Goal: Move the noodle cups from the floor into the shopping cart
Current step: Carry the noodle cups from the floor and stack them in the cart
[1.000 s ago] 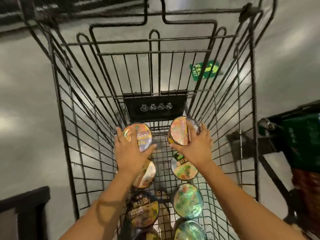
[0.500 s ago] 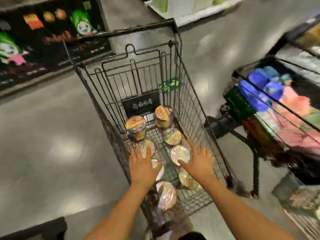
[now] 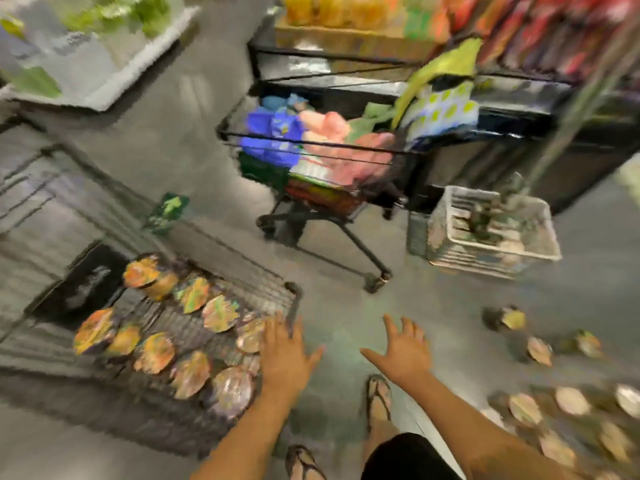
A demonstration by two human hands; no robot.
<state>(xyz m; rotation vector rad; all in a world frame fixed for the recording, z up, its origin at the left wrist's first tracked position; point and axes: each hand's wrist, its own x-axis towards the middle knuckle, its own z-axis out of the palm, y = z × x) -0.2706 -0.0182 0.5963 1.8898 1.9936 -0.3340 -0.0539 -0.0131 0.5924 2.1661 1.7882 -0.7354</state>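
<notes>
The picture is blurred by motion. At the left stands the black wire shopping cart (image 3: 292, 296), with several noodle cups (image 3: 220, 313) with shiny coloured lids lying inside it. More noodle cups (image 3: 524, 408) sit on the grey floor at the lower right, and a few others (image 3: 538, 349) lie a bit farther off. My left hand (image 3: 284, 355) hovers with spread fingers over the cart's near right corner and holds nothing. My right hand (image 3: 403, 351) is spread open over the bare floor between the cart and the floor cups.
A second cart (image 3: 322, 161) full of coloured packs stands ahead in the middle. A white plastic crate (image 3: 491, 233) sits on the floor to its right. Shelves with goods (image 3: 363, 26) run along the back. My sandalled feet (image 3: 379, 396) are below my hands.
Both hands let go of two cups at the cart's far end and drew back out of the cart. The view has swung right, toward the cups on the floor.
</notes>
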